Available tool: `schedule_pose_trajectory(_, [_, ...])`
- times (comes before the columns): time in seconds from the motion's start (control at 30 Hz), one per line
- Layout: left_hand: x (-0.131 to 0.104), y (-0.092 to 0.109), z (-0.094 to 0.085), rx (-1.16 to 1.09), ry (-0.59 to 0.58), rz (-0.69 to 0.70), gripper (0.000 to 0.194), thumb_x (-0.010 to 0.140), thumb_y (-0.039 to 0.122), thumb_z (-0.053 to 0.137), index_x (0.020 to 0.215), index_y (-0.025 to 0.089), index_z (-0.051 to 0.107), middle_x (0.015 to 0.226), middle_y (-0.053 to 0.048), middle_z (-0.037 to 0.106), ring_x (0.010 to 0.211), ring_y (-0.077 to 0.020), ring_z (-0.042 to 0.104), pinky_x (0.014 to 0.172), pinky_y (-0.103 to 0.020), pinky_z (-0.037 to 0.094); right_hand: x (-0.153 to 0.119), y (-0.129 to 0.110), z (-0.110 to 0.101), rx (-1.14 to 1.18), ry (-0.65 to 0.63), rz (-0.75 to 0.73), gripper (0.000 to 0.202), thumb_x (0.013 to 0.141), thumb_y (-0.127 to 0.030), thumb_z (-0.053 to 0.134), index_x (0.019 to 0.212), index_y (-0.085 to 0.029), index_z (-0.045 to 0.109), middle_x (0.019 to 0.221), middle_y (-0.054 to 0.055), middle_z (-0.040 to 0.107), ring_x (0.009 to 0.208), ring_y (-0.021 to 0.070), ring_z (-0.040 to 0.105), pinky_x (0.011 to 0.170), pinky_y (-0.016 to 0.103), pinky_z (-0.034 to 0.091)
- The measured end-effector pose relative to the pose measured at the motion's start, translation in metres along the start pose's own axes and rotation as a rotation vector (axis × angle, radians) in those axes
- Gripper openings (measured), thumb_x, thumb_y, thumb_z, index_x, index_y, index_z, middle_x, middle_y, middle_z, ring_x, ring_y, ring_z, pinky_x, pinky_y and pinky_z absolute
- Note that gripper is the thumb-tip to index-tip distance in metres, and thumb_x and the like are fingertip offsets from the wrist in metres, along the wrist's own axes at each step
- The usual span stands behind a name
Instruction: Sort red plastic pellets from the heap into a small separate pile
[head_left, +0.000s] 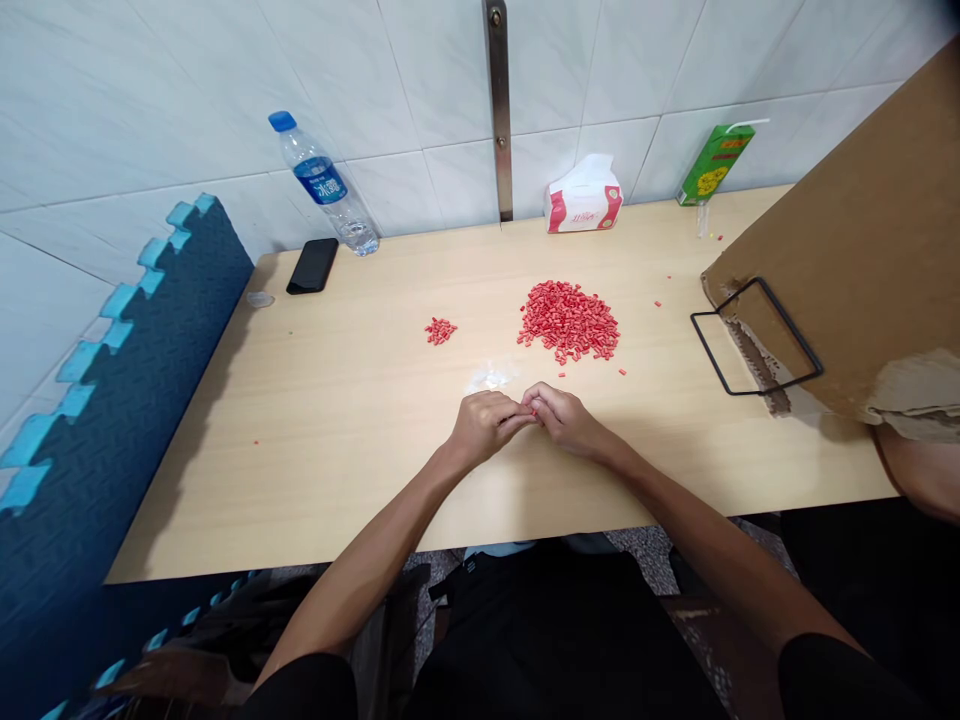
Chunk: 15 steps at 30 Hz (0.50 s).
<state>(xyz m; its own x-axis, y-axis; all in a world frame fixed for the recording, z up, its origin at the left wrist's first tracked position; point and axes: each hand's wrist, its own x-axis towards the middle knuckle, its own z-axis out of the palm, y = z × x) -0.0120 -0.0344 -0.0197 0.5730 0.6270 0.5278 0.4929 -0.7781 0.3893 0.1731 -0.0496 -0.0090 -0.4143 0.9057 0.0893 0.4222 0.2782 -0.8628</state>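
Observation:
My left hand point(486, 424) and my right hand point(567, 418) meet over the near middle of the table, fingers closed and fingertips together. Pinched between them is a small red piece point(534, 409), mostly hidden by the fingers. Just beyond my left hand lies some clear, crumpled plastic with whitish bits point(493, 376). A large heap of short red cylindrical pieces point(570, 320) is spread past my right hand. Farther left sits a much smaller pile of similar red pieces point(440, 331).
A water bottle point(330, 190) and black phone point(313, 266) are at back left. A tissue pack point(584, 198) and green drink carton point(715, 166) stand by the wall. Right: a cardboard sheet point(847, 250), a black wire frame point(757, 337), another person's arm point(919, 475). Blue foam mats point(150, 370) border the left.

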Motion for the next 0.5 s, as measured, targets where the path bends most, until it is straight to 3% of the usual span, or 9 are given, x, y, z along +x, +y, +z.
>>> schedule_pose_trajectory(0.23, [0.0033,0.0027,-0.0025,-0.007,0.005,0.000,0.017,0.086,0.033,0.060,0.081,0.022,0.071,0.070,0.000,0.071,0.065,-0.0114,0.064,0.064,-0.024,0.045,-0.0005,0.0004,0.0003,0.015,-0.001,0.002,0.017,0.092,-0.026,0.034,0.093,-0.022,0.051,0.070,-0.001,0.053,0.065,0.0148,0.050,0.066,0.027,0.039])
schedule_pose_trajectory(0.4, [0.0076,0.0076,-0.0053,-0.021,0.067,-0.044,0.019,0.083,0.038,0.063,0.087,0.021,0.071,0.066,0.000,0.068,0.057,-0.0093,0.060,0.059,-0.022,0.044,-0.0016,0.0013,0.0023,0.125,0.066,0.071,0.019,0.093,-0.029,0.033,0.103,-0.021,0.047,0.067,-0.003,0.052,0.063,0.0143,0.052,0.064,0.027,0.041])
schedule_pose_trajectory(0.5, [0.0077,0.0080,-0.0061,-0.021,0.075,-0.026,0.013,0.084,0.031,0.063,0.087,0.021,0.070,0.070,0.001,0.070,0.061,-0.0098,0.062,0.062,-0.022,0.044,-0.0015,0.0018,0.0041,0.109,0.094,0.083,0.020,0.093,-0.031,0.034,0.104,-0.021,0.047,0.066,-0.003,0.054,0.064,0.0146,0.055,0.065,0.028,0.042])
